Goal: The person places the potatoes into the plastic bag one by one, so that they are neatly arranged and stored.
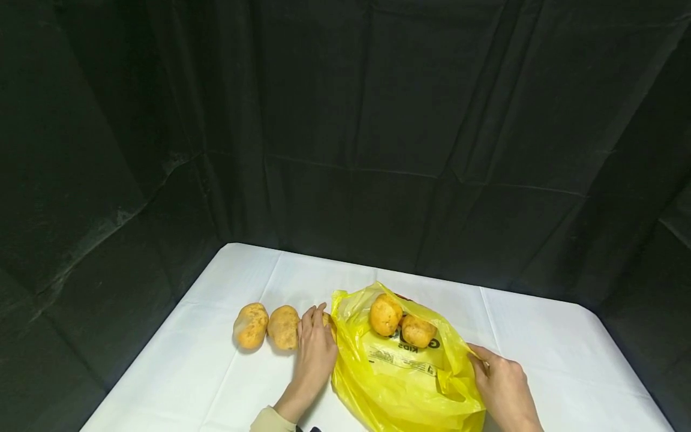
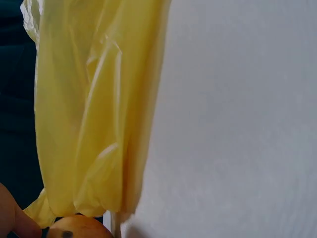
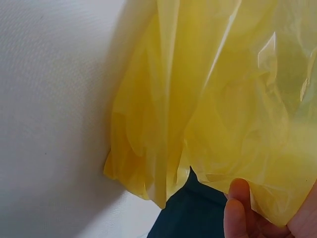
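A yellow plastic bag (image 1: 388, 384) lies spread on the table with its mouth held up, printed lettering showing inside. Two potatoes, one upright potato (image 1: 385, 314) and a second potato (image 1: 418, 331), rest in its opening. My right hand (image 1: 504, 387) pinches the bag's right edge; its fingers (image 3: 239, 198) are against the plastic in the right wrist view. At the bag's left side my left hand (image 1: 315, 351) grips another potato (image 2: 79, 228), mostly hidden behind the fingers in the head view. Left of that hand sit a potato (image 1: 284, 327) and a farther potato (image 1: 251, 326).
A white cloth covers the table (image 1: 210, 360). Black curtains (image 1: 345, 120) hang behind the table and along its sides.
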The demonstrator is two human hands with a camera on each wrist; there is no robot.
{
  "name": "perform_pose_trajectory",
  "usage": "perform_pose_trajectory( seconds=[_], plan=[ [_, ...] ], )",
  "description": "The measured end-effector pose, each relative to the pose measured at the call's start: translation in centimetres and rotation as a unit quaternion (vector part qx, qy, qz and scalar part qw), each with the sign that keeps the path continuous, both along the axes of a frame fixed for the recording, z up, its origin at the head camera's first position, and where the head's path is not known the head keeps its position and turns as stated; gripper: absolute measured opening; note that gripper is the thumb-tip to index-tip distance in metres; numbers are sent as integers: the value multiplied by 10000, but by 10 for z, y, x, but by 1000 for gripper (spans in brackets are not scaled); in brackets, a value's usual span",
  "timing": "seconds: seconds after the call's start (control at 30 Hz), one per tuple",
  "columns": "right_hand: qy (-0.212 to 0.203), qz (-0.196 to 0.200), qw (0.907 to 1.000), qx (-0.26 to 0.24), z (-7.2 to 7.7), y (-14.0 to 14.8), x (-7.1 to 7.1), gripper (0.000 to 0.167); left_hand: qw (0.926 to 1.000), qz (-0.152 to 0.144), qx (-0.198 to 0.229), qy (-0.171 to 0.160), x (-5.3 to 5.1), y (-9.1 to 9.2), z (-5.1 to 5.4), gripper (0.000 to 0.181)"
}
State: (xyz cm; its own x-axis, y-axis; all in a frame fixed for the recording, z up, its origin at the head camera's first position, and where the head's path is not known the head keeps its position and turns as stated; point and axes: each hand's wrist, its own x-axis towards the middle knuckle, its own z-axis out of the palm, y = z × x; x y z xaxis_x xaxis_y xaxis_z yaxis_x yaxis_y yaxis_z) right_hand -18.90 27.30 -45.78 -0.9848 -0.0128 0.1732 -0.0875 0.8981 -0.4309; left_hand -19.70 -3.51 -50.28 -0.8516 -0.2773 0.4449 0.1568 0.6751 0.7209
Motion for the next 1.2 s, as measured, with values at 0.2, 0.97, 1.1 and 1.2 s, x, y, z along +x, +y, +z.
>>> perform_pose_trajectory(
  seconds=[0.2,0.97,1.1,1.2],
  plan=[
    [-59,26,10000,-15,0,1,0,29,9998,34,-144,-113,-2,-2,-1,40],
    [164,-3,9999,39,-5,-1,2,28,9960,-271,-340,-783,-2,-12,-2,54],
    [210,-29,9998,44,-5,-2,2,27,9969,-187,-89,-753,-3,-14,-5,52],
    [229,-20,9997,31,-5,-2,2,27,9976,-47,134,-681,-3,-16,-5,54]
  ],
)
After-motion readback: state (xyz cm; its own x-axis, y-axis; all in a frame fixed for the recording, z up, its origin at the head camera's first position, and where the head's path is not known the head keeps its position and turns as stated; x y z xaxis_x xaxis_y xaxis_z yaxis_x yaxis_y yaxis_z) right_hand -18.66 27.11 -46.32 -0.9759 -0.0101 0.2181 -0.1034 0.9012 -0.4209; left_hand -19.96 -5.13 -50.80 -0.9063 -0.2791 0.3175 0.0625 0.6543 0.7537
